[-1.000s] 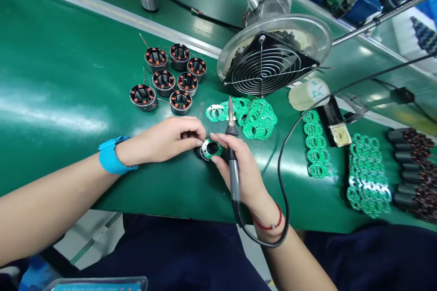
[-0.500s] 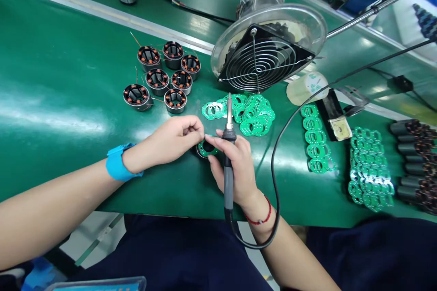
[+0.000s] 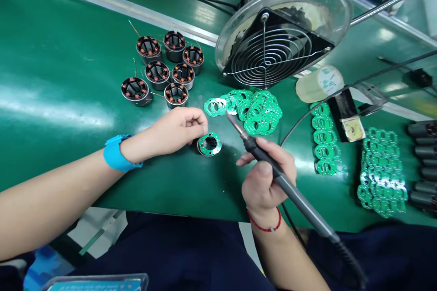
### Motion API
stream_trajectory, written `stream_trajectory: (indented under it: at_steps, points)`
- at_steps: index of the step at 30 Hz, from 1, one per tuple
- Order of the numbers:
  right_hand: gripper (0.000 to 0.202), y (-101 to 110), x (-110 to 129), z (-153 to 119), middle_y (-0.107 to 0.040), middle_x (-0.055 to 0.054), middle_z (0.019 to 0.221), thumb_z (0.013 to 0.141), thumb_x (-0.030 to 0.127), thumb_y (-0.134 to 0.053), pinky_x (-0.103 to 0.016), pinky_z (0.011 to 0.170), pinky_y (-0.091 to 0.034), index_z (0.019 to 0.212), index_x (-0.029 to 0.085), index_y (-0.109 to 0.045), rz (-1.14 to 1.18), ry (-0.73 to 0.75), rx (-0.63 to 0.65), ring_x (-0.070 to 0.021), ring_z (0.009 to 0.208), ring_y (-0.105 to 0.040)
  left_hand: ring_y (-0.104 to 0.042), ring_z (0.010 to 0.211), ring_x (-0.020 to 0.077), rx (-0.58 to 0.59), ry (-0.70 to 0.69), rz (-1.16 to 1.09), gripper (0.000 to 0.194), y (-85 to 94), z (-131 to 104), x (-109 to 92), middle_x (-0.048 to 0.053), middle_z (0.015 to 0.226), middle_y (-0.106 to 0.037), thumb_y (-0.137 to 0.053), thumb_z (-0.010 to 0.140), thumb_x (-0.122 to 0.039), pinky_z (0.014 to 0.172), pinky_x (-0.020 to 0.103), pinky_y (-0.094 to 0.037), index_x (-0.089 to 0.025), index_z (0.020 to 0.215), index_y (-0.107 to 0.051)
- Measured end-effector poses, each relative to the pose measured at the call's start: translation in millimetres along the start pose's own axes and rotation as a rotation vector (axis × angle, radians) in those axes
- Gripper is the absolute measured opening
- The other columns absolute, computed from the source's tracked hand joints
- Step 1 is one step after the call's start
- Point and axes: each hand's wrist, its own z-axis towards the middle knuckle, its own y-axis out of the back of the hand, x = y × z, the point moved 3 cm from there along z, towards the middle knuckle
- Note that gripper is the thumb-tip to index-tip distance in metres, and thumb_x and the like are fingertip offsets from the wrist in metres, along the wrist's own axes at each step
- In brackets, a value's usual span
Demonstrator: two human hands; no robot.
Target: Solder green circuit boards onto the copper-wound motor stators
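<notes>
My right hand [image 3: 268,177] grips a soldering iron [image 3: 283,175], its tip pointing up and left over the bench. My left hand [image 3: 182,129] is closed, thumb and forefinger pinched at the edge of a motor stator with a green ring-shaped circuit board [image 3: 209,144] on top. Whatever lies between those fingertips is too small to make out. The stator stands upright on the green bench, and the iron's tip is apart from it. Just behind it lies a loose pile of green circuit boards [image 3: 259,111].
Several wound stators [image 3: 157,75] stand at the back left. A fume-extractor fan [image 3: 268,61] hangs over the bench's rear. Farther right are a tape roll [image 3: 319,84], a small black holder [image 3: 344,113], circuit board panels [image 3: 382,173] and stacked dark stators [image 3: 425,163].
My right hand has drawn away to the right from the stator. The iron has swung from upright to slanting, its tip now lower. My left hand stays by the stator.
</notes>
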Motion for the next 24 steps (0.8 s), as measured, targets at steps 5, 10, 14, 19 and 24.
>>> stream_trajectory:
  at_steps: [5, 10, 14, 19, 24]
  points:
    - [0.028, 3.8, -0.9, -7.2, -0.065, 0.001, 0.070, 0.098, 0.043, -0.048, -0.031, 0.047, -0.055, 0.106, 0.025, -0.067, 0.014, -0.031, 0.044, -0.0146, 0.049, -0.062, -0.042, 0.048, 0.0058, 0.007, 0.084, -0.008, 0.010, 1.4, 1.1, -2.1, -0.007, 0.052, -0.051, -0.056, 0.078, -0.013, 0.047, 0.018, -0.032, -0.015, 0.068, -0.058]
    - [0.029, 1.8, -3.9, -10.4, -0.068, -0.001, 0.073, 0.098, 0.043, -0.046, -0.033, 0.055, -0.060, 0.105, 0.023, -0.066, -0.087, -0.058, 0.074, -0.0180, 0.059, -0.069, -0.044, 0.047, 0.0069, 0.033, 0.149, -0.020, 0.011, 1.2, 0.3, -3.9, -0.006, 0.049, -0.051, -0.056, 0.078, -0.013, 0.045, 0.019, -0.030, -0.016, 0.068, -0.058]
    - [0.024, 0.6, -1.1, -9.2, -0.071, -0.001, 0.076, 0.097, 0.037, -0.047, -0.034, 0.057, -0.061, 0.102, 0.025, -0.067, -0.058, 0.000, 0.052, -0.0178, 0.061, -0.071, -0.043, 0.046, 0.0073, 0.024, 0.138, -0.008, 0.010, 0.5, 2.0, -3.3, -0.006, 0.049, -0.051, -0.055, 0.076, -0.013, 0.044, 0.019, -0.030, -0.017, 0.066, -0.057]
    - [0.021, 0.6, 1.7, -8.2, -0.071, -0.001, 0.077, 0.096, 0.035, -0.051, -0.034, 0.053, -0.060, 0.107, 0.026, -0.067, -0.056, 0.101, 0.065, -0.0165, 0.054, -0.068, -0.041, 0.046, 0.0073, 0.011, 0.099, 0.008, 0.010, -0.7, 4.4, -1.5, -0.006, 0.049, -0.049, -0.053, 0.072, -0.013, 0.044, 0.020, -0.030, -0.017, 0.064, -0.056]
    - [0.036, -3.0, 2.4, -3.1, -0.074, -0.003, 0.092, 0.098, 0.029, -0.053, -0.036, 0.061, -0.063, 0.133, 0.028, -0.055, -0.065, 0.116, 0.078, -0.0194, 0.069, -0.075, -0.040, 0.049, 0.0072, -0.014, 0.013, 0.027, 0.009, -2.0, 2.4, 2.6, -0.006, 0.053, -0.049, -0.053, 0.074, -0.014, 0.047, 0.021, -0.031, -0.018, 0.066, -0.054]
